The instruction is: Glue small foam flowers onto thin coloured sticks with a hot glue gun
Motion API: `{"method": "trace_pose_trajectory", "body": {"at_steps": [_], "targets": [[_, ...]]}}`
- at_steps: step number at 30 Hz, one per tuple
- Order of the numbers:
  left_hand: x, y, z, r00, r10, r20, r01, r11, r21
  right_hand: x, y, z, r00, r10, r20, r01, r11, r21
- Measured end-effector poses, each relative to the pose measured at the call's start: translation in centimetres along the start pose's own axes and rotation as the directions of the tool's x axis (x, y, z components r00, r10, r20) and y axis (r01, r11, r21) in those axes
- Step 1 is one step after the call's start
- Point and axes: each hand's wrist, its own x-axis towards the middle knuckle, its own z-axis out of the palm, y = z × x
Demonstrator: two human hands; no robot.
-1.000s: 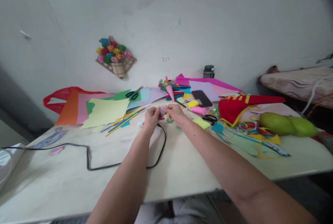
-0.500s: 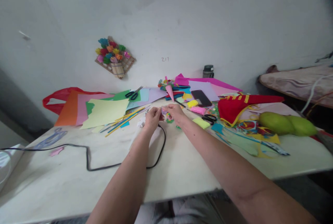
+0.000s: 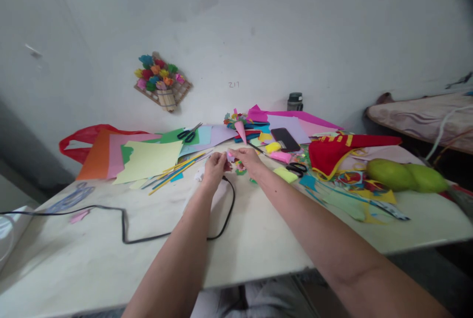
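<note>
Both my hands meet over the middle of the table. Fingers of my left hand (image 3: 216,166) are pinched on the left side of a small lilac paper piece (image 3: 229,156) with a bit of pink on it. My right hand (image 3: 247,158) pinches the same piece from the right, its thumb and forefinger together. The piece is small and partly hidden by the fingers. Small green and yellow paper scraps (image 3: 241,171) lie just under the right hand. Beside the left wrist is a white object (image 3: 199,175), and a black cable (image 3: 233,199) loops below the hands.
Coloured paper sheets (image 3: 150,160), paper strips (image 3: 173,175) and scissors (image 3: 189,133) lie to the left. A pink paper cone (image 3: 240,129) with colourful bits is behind the hands. Rightward are a phone (image 3: 285,139), black-handled scissors (image 3: 296,169), red cloth (image 3: 327,155) and green fruits (image 3: 391,174).
Pink now shows on the lilac piece near the right fingertips, and more of the piece is visible between the hands. The hands stay in almost the same place.
</note>
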Motion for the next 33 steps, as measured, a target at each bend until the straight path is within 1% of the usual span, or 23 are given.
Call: {"method": "trace_pose_trajectory", "body": {"at_steps": [4, 8, 12, 15, 19, 22, 26, 30, 33], "targets": [[-0.1, 0.3, 0.1, 1.0, -0.018, -0.011, 0.018, 1.0, -0.01, 0.2, 0.4, 0.0, 0.999, -0.041, 0.014, 0.042, 0.996, -0.074], [-0.1, 0.4, 0.2, 1.0, -0.022, -0.013, 0.022, 1.0, -0.011, 0.1, 0.2, 0.0, 0.999, -0.053, 0.013, 0.054, 0.994, -0.1], [-0.1, 0.3, 0.1, 1.0, -0.015, -0.017, 0.014, 1.0, -0.025, -0.1, -0.4, -0.2, 0.999, -0.008, 0.041, 0.011, 0.998, -0.067], [-0.1, 0.3, 0.0, 1.0, -0.009, -0.008, 0.009, 1.0, -0.01, 0.1, -0.5, -0.5, 1.0, 0.029, 0.005, -0.029, 0.999, -0.033], [0.0, 0.4, -0.1, 1.0, 0.011, -0.016, -0.011, 1.0, -0.029, 0.4, -0.8, -1.1, 0.998, -0.021, -0.058, 0.019, 0.999, -0.025], [0.1, 0.5, -0.2, 0.997, 0.012, -0.07, -0.015, 0.999, -0.043, 0.7, -1.2, -2.0, 0.992, -0.047, -0.116, 0.042, 0.998, -0.045], [0.2, 0.5, -0.2, 0.993, 0.016, -0.121, -0.018, 1.0, -0.018, 1.5, -1.0, -4.0, 0.972, -0.058, -0.229, 0.029, 0.991, -0.128], [0.2, 0.4, -0.1, 0.991, 0.022, -0.134, -0.022, 1.0, 0.001, 3.2, 0.6, -6.3, 0.945, -0.086, -0.316, -0.005, 0.96, -0.278], [0.1, 0.5, 0.0, 0.99, 0.02, -0.142, -0.019, 1.0, 0.009, 4.3, 2.1, -7.5, 0.947, -0.076, -0.313, -0.063, 0.909, -0.411]]}}
